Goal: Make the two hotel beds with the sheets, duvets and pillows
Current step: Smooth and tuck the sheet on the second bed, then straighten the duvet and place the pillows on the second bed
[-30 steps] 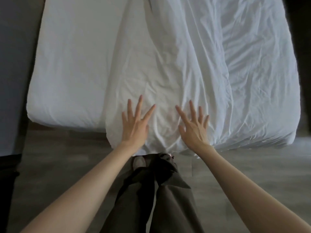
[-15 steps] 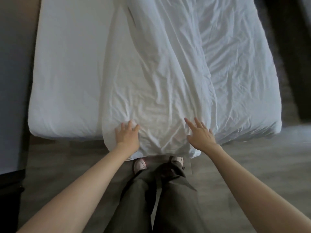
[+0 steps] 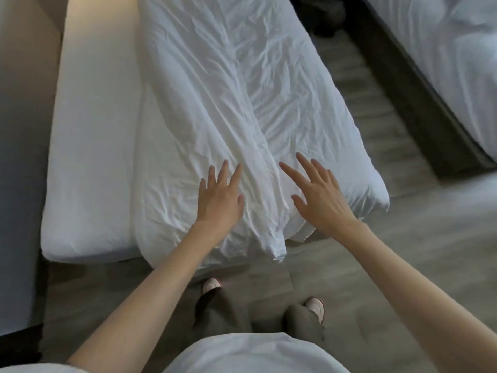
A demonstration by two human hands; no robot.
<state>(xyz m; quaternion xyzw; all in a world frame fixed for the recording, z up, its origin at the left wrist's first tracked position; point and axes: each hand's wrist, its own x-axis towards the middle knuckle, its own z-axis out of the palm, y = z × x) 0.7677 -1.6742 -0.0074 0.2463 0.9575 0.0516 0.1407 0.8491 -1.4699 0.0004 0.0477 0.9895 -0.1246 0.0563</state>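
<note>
So the duvet [image 3: 215, 103] is on the bed [image 3: 67, 246] but nowhere near straight. It's piled toward the right edge, and a wide strip of bare sheet [image 3: 91, 157] shows along the left side. A thick fold [image 3: 258, 162] runs lengthwise down the middle, and its tip [image 3: 277, 251] dangles over the foot edge.

Both hands are flat with fingers spread, gripping nothing. The left hand [image 3: 219, 203] is laid on the duvet near the foot edge. The right hand [image 3: 320, 200] is just across the fold, though I can't tell if it's actually touching the fabric or floating above it.

Risk as I see it: smoothing with flat palms will probably just press that fold in rather than open it, so the doubled layer stays trapped. Pushing rightward could also slide more of the duvet off the right edge onto the floor [image 3: 403, 251], since it already overhangs at that corner. Likely needs a proper grab and a pull to the left. The second bed [image 3: 443, 49] looks unmade too.
</note>
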